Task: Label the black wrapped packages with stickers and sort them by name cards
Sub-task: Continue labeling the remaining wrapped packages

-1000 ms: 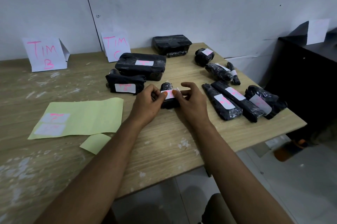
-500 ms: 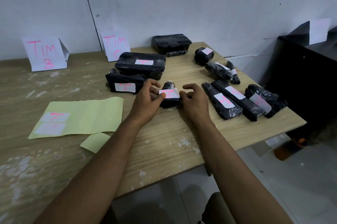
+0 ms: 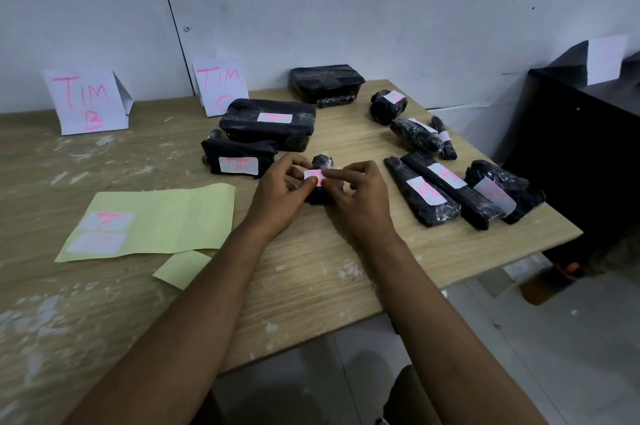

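A small black wrapped package [image 3: 321,161] lies mid-table with a white sticker [image 3: 314,174] with pink writing on its top. My left hand [image 3: 278,191] and my right hand [image 3: 360,194] flank it, thumbs and fingertips pressing on the sticker. Two labelled packages [image 3: 239,160] [image 3: 268,125] lie just behind, near the "TIM C" card [image 3: 220,87]. The "TIM B" card [image 3: 86,101] stands at the far left. Several labelled packages [image 3: 426,196] lie to the right. A yellow-green sticker sheet [image 3: 156,220] with two stickers is at my left.
An unlabelled black box-shaped package [image 3: 325,82] sits against the wall. A torn backing scrap [image 3: 181,269] lies near the sheet. A black cabinet [image 3: 585,147] with a white card stands right of the table's edge [image 3: 485,272]. The wall is close behind.
Both hands have pulled closer together over the small package, and my fingertips now cover more of the sticker. The package has stayed in place.
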